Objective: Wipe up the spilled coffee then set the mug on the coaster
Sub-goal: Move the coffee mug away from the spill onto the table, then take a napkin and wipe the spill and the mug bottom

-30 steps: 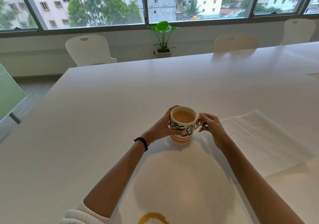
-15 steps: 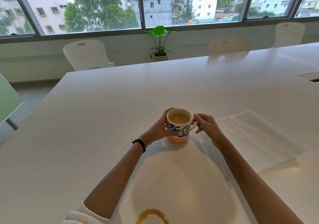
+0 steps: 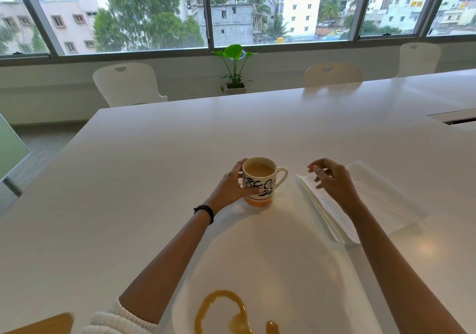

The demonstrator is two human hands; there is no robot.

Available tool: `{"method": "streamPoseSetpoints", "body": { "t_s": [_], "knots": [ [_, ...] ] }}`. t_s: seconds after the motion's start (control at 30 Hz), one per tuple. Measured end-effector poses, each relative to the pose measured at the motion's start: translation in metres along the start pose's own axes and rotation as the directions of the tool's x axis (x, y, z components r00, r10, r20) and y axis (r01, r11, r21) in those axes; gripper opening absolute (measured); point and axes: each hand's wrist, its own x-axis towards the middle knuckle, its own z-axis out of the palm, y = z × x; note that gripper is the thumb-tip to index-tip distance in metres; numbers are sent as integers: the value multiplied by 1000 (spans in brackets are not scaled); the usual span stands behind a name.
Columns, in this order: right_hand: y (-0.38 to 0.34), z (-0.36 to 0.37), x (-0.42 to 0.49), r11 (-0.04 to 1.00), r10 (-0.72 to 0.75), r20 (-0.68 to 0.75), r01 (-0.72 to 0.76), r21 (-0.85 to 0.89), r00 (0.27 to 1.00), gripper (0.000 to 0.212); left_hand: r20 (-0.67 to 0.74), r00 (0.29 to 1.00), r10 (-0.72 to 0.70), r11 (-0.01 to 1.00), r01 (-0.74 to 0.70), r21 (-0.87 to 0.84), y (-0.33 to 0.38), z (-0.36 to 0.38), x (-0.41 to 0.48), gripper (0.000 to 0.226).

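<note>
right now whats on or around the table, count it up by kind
mug: 1, held by the left hand
stack of paper towels: 1, under the open right hand
coffee spill: 1
chairs: 3
potted plant: 1
total: 7

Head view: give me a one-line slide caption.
Left hand holds the full mug, right hand hovers over paper towels, coffee spill unwiped.

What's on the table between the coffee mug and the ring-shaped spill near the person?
Nothing: in the head view, only bare white table lies between the patterned mug and the brown spill.
</note>
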Motion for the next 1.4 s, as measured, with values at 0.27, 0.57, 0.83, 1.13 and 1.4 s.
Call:
{"method": "streamPoseSetpoints", "body": {
  "t_s": [0.27,0.57,0.83,1.13,1.4],
  "knots": [
    [21,-13,-34,994,-4,-96,-6,-108,995,18,-171,984,-49,996,61,68,-1,-17,-40,36],
    [37,-2,-53,977,26,-58,-37,-211,998,19,-320,929,-185,956,246,161,-19,-49,-113,19],
    [46,7,-64,915,76,-67,-96,-391,995,30,-331,902,-278,951,307,40,-19,-45,-159,24],
    [48,12,-67,895,26,-91,-63,-442,996,25,-349,891,-291,949,314,10,-14,-37,-166,23],
    [50,11,-65,913,-8,-150,-54,-404,989,18,-392,876,-279,948,317,34,-17,-33,-165,22]
  ]
}}
